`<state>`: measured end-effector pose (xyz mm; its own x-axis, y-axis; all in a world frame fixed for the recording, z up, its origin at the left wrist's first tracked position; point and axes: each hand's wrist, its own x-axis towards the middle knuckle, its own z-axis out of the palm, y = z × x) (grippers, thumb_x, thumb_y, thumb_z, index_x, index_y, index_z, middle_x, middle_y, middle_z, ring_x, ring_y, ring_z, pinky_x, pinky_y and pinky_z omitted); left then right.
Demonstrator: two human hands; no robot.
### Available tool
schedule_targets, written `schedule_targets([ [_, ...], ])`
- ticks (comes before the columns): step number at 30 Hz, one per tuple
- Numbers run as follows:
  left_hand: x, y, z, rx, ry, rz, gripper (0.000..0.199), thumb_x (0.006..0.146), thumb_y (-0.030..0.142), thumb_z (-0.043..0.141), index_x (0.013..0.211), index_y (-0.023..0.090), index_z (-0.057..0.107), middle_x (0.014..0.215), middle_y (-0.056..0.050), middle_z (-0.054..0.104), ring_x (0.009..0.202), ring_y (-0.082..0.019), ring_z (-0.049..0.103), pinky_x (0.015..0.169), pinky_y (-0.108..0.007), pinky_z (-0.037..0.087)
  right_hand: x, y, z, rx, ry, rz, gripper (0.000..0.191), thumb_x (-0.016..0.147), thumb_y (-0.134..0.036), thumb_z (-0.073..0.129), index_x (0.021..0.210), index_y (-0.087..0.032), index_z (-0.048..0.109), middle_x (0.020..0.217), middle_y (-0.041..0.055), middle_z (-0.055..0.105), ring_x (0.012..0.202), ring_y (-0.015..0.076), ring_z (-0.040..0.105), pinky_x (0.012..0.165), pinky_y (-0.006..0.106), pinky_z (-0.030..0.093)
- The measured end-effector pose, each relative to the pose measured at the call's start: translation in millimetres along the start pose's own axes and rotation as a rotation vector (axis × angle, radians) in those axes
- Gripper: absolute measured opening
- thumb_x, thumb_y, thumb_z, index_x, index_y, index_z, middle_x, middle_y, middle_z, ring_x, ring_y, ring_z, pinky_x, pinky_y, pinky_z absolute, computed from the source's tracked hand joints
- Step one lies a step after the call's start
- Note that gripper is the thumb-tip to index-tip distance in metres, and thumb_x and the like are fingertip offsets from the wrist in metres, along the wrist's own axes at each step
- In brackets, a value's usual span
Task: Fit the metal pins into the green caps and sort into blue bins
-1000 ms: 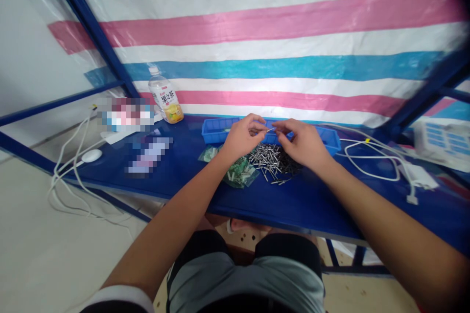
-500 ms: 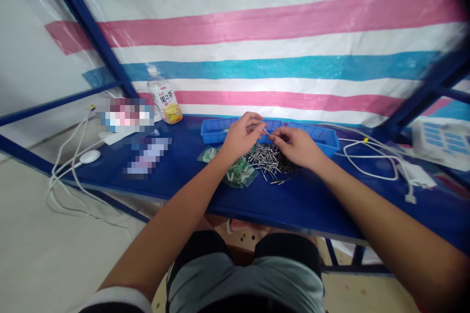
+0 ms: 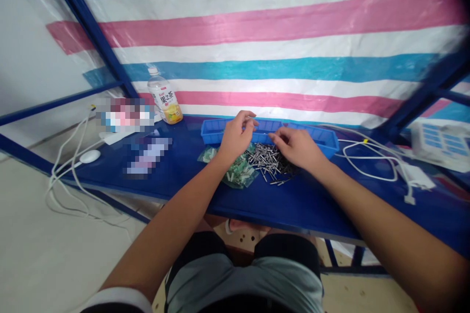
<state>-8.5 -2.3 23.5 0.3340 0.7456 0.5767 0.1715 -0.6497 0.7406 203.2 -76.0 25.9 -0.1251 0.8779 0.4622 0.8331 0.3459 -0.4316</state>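
A pile of small metal pins [image 3: 270,160] lies on the blue desk beside a green-tinted plastic bag [image 3: 240,173] of small pieces. Behind them stand a left blue tray [image 3: 213,132] and a right blue tray [image 3: 326,142]. My left hand [image 3: 238,136] hovers over the bag and the left tray's front edge, fingers curled and apart, with nothing seen in it. Above the pins, my right hand [image 3: 293,145] has thumb and forefinger pinched together; what they hold, if anything, is too small to make out.
A drink bottle [image 3: 167,98] stands at the back left. White cables [image 3: 75,156] and a white mouse-shaped object [image 3: 90,156] are at the left end. On the right lie a white charger [image 3: 416,176], more cables and a power strip [image 3: 440,142]. Blue frame bars flank the desk.
My left hand has drawn back a little to the left, away from my right hand. The thin metal pin that showed between the hands no longer shows there.
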Motion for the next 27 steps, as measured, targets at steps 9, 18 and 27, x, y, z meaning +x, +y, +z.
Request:
schedule_targets([
  [9,-3.6,2.3,2.8,0.170,-0.084,0.091,0.025,0.104,0.017,0.050,0.126,0.025,0.060,0.107,-0.007,0.079,0.098,-0.022,0.075,0.082,-0.036,0.057,-3.1,-0.4,4.6,-0.148,-0.264,-0.248,0.021,0.099,-0.032,0.064,0.112,-0.023,0.078,0.105,0.0089,0.073,0.087,0.0244,0.070,0.079,0.036,0.051],
  [18,-3.2,5.7,1.6,0.213,-0.123,0.099,0.028,0.102,0.018,0.051,0.128,0.023,0.061,0.104,-0.008,0.080,0.094,-0.023,0.074,0.082,-0.037,0.056,-1.8,0.7,2.8,-0.178,-0.261,-0.227,0.019,0.099,-0.029,0.063,0.107,-0.024,0.079,0.103,0.0085,0.075,0.088,0.0256,0.071,0.077,0.036,0.050],
  [27,-3.0,8.1,3.1,0.233,-0.140,0.095,0.026,0.105,0.023,0.052,0.128,0.023,0.064,0.099,-0.007,0.081,0.084,-0.022,0.073,0.081,-0.038,0.056,-1.2,-0.1,3.9,-0.143,-0.229,-0.213,0.017,0.093,-0.019,0.060,0.094,-0.024,0.076,0.091,0.0059,0.074,0.081,0.0235,0.068,0.074,0.036,0.049],
])
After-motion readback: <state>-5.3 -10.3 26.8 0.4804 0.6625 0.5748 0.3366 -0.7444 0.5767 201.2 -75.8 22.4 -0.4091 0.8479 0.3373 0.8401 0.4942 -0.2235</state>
